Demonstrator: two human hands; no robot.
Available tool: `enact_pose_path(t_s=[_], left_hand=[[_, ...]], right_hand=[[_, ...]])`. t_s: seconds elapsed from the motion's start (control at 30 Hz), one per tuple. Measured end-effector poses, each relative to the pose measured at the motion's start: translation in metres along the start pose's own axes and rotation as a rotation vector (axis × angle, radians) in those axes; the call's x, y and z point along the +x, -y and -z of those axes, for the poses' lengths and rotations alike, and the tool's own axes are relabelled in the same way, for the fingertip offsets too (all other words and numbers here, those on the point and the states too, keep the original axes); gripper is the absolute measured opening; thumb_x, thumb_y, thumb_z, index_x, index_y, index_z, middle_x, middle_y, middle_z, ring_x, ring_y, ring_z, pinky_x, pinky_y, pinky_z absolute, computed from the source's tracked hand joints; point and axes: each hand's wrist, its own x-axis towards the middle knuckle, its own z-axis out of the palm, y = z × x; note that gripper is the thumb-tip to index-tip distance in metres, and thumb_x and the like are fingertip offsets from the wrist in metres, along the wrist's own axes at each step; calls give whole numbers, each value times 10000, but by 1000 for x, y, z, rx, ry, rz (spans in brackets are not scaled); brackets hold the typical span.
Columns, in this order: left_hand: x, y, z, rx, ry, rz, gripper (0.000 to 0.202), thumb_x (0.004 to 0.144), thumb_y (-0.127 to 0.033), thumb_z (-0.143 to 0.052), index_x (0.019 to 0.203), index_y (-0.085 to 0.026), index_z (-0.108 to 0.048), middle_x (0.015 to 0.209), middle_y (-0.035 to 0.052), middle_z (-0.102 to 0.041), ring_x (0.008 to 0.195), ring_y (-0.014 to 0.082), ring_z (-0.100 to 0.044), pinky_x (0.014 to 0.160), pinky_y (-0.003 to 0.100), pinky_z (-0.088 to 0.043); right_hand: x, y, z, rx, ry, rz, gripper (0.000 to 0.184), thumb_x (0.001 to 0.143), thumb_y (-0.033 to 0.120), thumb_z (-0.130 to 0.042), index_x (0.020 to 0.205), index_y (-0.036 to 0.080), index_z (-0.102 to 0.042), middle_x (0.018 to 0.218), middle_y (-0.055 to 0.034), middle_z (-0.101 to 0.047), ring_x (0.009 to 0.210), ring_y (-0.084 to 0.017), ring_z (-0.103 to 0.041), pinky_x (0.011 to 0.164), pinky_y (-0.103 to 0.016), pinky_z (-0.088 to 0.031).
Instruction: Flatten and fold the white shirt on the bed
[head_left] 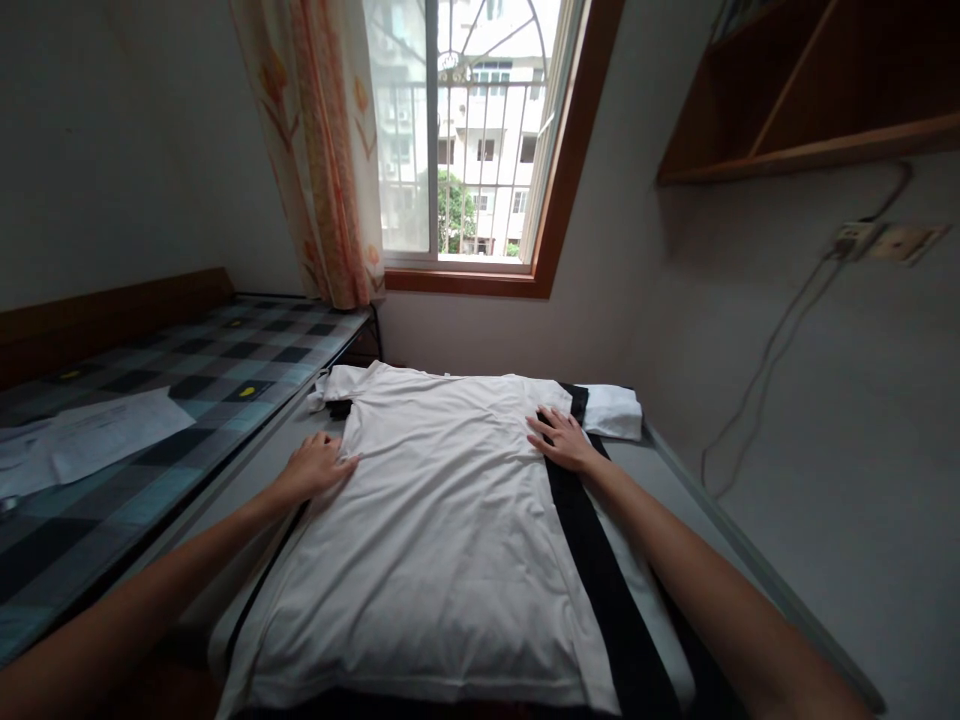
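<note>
A white T-shirt lies spread on a grey table, its neck end toward the window, with soft wrinkles across the front. Black fabric shows along its right side, and a white sleeve sticks out at the far right. Whether these belong to a second garment underneath, I cannot tell. At the shirt's left edge rests my left hand, thumb apart from the bent fingers and touching the cloth. My right hand lies flat with fingers spread, across the shirt's upper right edge and the black fabric.
To the left is a bed with a checked cover, papers on it. Behind the table stands a window with a flowered curtain. A wooden shelf and a socket with a hanging cable are on the right wall.
</note>
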Motion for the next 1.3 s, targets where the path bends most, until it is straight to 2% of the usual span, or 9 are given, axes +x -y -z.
enact_pose_path(t_s=[0.13,0.23,0.43,0.57,0.67,0.77,0.9,1.1,1.3], left_hand=[[5,-3,4,-204,61,-63,490,838,-497,-490,1157,-147,-614,1146,143,-675,1052,272,-642,899,322,-479],[6,-5,11,-316,104,-76,527,796,-492,-522,1204,-167,-595,1208,113,-675,1085,272,-647,916,312,-488],[8,1,20,-481,154,-120,749,690,-573,-574,1285,-120,-560,1331,139,-612,1208,303,-584,1020,327,-453],[5,-2,19,-555,160,-135,862,719,-579,-544,1390,-49,-433,1411,187,-529,1248,314,-547,1059,376,-424],[-5,-15,17,-454,115,-102,753,822,-461,-492,1443,-59,-350,1378,184,-557,1221,294,-568,1021,375,-449],[-21,-34,13,-196,46,-37,636,919,-354,-398,1474,-61,-297,1290,211,-600,1143,311,-612,946,404,-478],[-38,-48,8,15,-44,-4,551,993,-329,-261,1501,-115,-273,1250,202,-593,967,292,-680,818,382,-508],[-35,-40,2,67,-99,-15,539,1008,-344,-227,1505,-142,-273,1197,177,-597,886,273,-690,728,348,-506],[-15,-23,-4,24,-139,-26,569,1006,-390,-235,1527,-160,-224,1205,174,-601,913,276,-681,756,348,-498]], right_hand=[[-13,-3,-3,24,9,40,578,959,561,-367,1470,297,-427,1601,-78,-246,1470,-296,-197,1155,-516,-198],[-15,-2,-6,17,-14,32,565,959,558,-376,1466,315,-429,1586,-68,-287,1462,-286,-225,1149,-517,-224],[-14,0,-6,2,-16,24,601,955,598,-339,1474,307,-420,1583,-65,-295,1461,-281,-225,1148,-516,-235],[-14,1,-4,11,1,19,639,948,634,-299,1482,301,-410,1588,-63,-285,1465,-285,-211,1153,-511,-227],[-15,2,-4,12,1,13,644,947,635,-297,1486,301,-403,1589,-59,-282,1466,-285,-209,1155,-508,-222],[-16,3,-4,13,1,8,646,946,631,-305,1489,293,-400,1591,-59,-277,1466,-286,-208,1156,-498,-224],[-17,3,-5,22,4,0,645,948,627,-303,1491,291,-395,1594,-55,-272,1468,-275,-204,1160,-485,-215],[-19,4,-5,24,0,-15,641,948,625,-307,1489,291,-398,1597,-50,-263,1472,-262,-193,1165,-472,-203],[-24,16,-3,15,13,-59,632,952,603,-322,1494,284,-387,1600,-53,-256,1473,-262,-188,1161,-471,-207]])
